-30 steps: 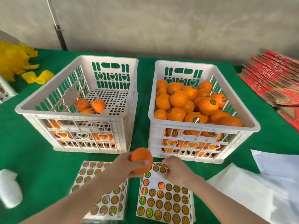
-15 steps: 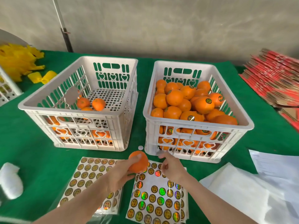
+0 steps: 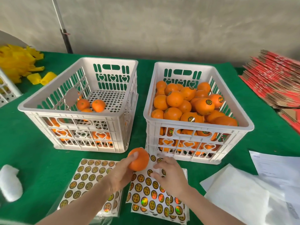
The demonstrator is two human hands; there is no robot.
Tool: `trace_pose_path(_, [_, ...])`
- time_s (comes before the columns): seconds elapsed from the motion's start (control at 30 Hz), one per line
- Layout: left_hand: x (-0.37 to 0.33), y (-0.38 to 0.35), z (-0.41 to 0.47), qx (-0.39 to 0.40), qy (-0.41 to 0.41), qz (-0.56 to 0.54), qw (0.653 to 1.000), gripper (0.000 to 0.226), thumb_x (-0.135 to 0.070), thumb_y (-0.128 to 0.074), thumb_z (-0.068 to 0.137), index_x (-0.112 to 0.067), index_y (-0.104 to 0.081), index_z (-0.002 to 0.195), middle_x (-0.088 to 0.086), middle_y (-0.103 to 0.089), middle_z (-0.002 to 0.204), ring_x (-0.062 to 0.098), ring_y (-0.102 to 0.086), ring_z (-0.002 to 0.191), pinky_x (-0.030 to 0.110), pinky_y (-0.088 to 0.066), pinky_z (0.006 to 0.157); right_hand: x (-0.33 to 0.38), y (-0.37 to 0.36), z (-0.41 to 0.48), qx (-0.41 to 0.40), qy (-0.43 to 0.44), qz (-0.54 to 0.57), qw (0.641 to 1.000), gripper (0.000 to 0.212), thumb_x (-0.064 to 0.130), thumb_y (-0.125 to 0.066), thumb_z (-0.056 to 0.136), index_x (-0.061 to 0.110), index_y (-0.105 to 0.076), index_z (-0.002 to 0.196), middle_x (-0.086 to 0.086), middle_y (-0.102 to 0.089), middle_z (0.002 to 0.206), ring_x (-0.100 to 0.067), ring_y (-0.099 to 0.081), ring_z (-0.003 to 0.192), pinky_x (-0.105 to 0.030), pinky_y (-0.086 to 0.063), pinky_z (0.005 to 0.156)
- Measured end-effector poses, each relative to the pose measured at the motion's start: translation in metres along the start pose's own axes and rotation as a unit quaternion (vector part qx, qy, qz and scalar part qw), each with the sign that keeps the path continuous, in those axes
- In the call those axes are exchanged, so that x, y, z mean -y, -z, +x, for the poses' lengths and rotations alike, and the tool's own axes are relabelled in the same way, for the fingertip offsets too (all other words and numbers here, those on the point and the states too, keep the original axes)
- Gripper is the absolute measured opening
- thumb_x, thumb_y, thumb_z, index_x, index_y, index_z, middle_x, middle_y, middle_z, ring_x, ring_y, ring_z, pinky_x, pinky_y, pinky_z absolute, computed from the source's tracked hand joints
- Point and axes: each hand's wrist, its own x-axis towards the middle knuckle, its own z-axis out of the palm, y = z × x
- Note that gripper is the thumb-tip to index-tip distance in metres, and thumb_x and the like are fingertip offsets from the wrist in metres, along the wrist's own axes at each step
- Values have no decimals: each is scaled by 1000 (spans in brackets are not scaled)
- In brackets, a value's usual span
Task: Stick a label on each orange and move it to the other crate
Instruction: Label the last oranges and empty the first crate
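Sitting left on the green tabletop [image 3: 32, 159], the near-empty crate [image 3: 73, 113] holds a few oranges. The left hand [image 3: 120, 175] grips one orange [image 3: 139, 159], just in front of both crates. The right hand [image 3: 171, 175] curls its fingers onto the label sheet [image 3: 151, 194]; whether it has pinched a label, can't tell. On the right, the full crate [image 3: 194, 126].

Bright, even daylight; bowed wide-angle edges.

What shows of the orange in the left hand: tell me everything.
The orange is round, bright, with no label on its visible side. The left hand grips it, thumb on its upper left, fingers beneath. It is held over the far left corner of the right sticker sheet, just before the full crate.
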Motion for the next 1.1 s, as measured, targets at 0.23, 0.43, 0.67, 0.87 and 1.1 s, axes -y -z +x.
trace_pose_path(0.23, [5,-2,6,-24,17,-66,997,110,-66,-85,22,-15,-57,116,16,-73,100,29,-72,86,34,-56,65,12,-20,-10,-85,-58,4,995,29,33,-68,83,13,-71,104,1,-63,93,-14,-55,93,-16,-36,79])
trace_pose_path(0.43, [8,-5,10,-52,54,-104,992,70,-61,-64,67,-11,-55,115,20,-73,94,33,-72,80,35,-57,55,16,-29,-13,-122,-83,5,989,28,23,-72,82,8,-70,105,-5,-67,98,-20,-58,97,-26,-44,86])
trace_pose_path(0.67, [9,-7,16,-60,50,-86,993,79,-64,-60,59,-12,-55,118,20,-72,99,34,-71,87,35,-55,67,22,-23,-6,-155,-87,46,983,11,12,-76,77,5,-68,81,-2,-63,79,-15,-55,79,-16,-38,74])
trace_pose_path(0.87, [11,-10,16,-64,57,-99,991,81,-62,-62,59,-10,-55,122,23,-70,103,39,-66,97,40,-53,75,20,-22,-9,-166,-69,69,981,13,4,-79,71,4,-66,71,-4,-62,71,-17,-58,69,-26,-48,64])
trace_pose_path(1.1, [12,-12,16,-64,63,-116,989,78,-64,-62,56,-12,-58,114,23,-71,100,38,-68,93,42,-53,77,16,-22,-10,-204,-28,84,975,16,-7,-79,66,3,-68,72,-4,-63,70,-14,-59,65,-13,-43,65])
